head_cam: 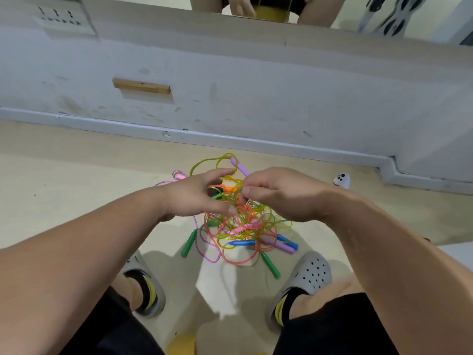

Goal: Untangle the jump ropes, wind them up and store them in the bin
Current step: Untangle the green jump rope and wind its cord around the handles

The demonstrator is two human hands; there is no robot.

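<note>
A tangle of jump ropes (243, 226) lies on the floor between my feet: yellow, orange-red and pink cords knotted together. Green handles (189, 243), blue handles (242, 243) and purple handles (279, 245) stick out of the heap, and another purple handle (239, 166) lies at its far side. My left hand (194, 196) reaches into the top of the tangle with fingers curled among the cords. My right hand (276, 193) pinches yellow-green cords at the top of the heap. No bin is in view.
A white wall (256, 93) with a baseboard runs close behind the ropes. A small white object (341, 179) lies on the floor at the right. My grey clogs (311, 275) stand on either side. A yellow object (183, 344) shows at the bottom edge.
</note>
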